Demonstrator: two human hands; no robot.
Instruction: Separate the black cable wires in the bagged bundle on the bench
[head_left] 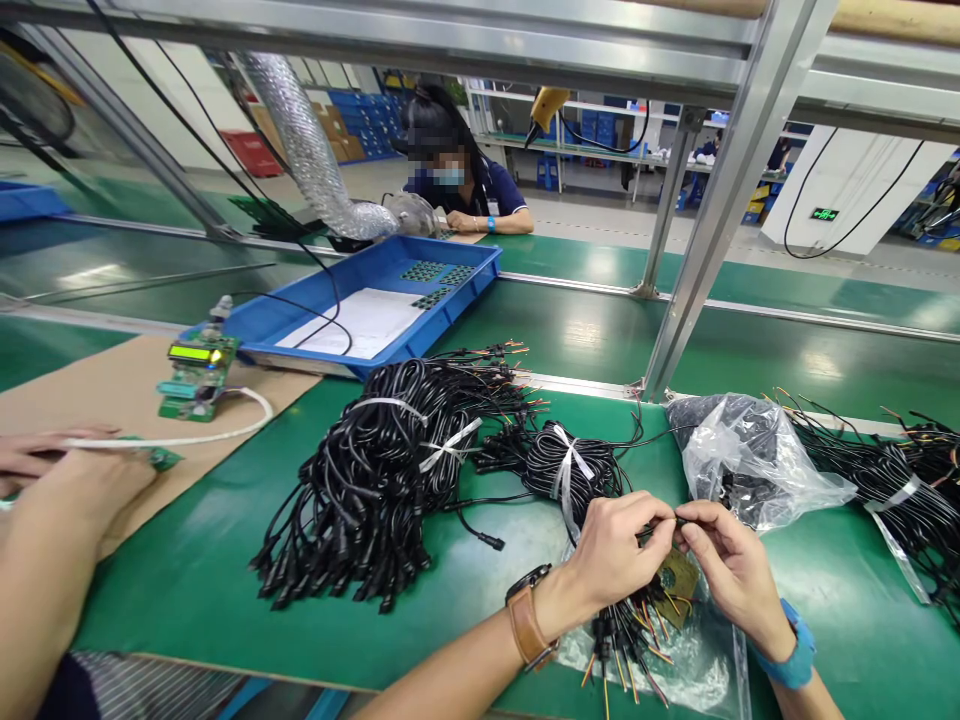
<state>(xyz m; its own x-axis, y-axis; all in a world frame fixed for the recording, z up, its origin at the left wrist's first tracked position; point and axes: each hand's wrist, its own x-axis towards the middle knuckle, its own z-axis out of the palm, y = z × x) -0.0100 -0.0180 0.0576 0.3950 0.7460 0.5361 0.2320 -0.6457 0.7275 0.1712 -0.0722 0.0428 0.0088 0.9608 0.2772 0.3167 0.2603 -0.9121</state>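
Observation:
My left hand, with a watch on the wrist, pinches a thin black cable between thumb and fingers. Close beside it, my right hand, wearing a blue wrist strap, pinches the same cable; the fingers cover most of it. Below both hands lie several black cables with bare coloured wire ends, on a clear plastic sheet. A yellowish-brown plate with a round hole shows just under my fingers. Behind my left hand is a coiled cable bundle bound with a white tie.
A large cable bundle lies left of centre on the green table. A plastic bag and another bundle are at right. Farther back is a blue tray. A co-worker's hands work near a circuit board; another person sits opposite.

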